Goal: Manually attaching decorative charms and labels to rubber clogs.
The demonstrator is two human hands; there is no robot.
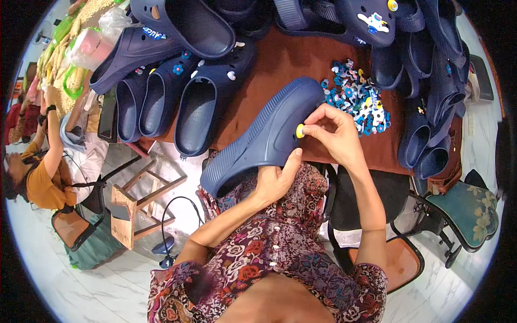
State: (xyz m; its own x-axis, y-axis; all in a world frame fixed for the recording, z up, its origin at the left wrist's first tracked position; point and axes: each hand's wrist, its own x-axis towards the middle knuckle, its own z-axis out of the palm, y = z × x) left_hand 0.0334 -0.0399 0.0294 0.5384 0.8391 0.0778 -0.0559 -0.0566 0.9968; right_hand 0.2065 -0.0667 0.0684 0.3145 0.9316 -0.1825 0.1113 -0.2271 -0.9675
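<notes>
A navy foam clog (264, 134) is held tilted over the near edge of a brown-covered table (280, 59), toe pointing away from me. My left hand (276, 180) grips it from below, thumb up against its side. My right hand (331, 132) pinches a small yellow round charm (300, 130) and presses it against the clog's upper. A heap of small blue, white and pink charms (358, 97) lies on the cloth just beyond my right hand.
Several more navy clogs (188, 91) lie across the table on the left, back and right. A wooden stool (141, 199) stands on the floor at left, beside a seated person in an orange top (40, 183). Black chairs (344, 204) are close to my right.
</notes>
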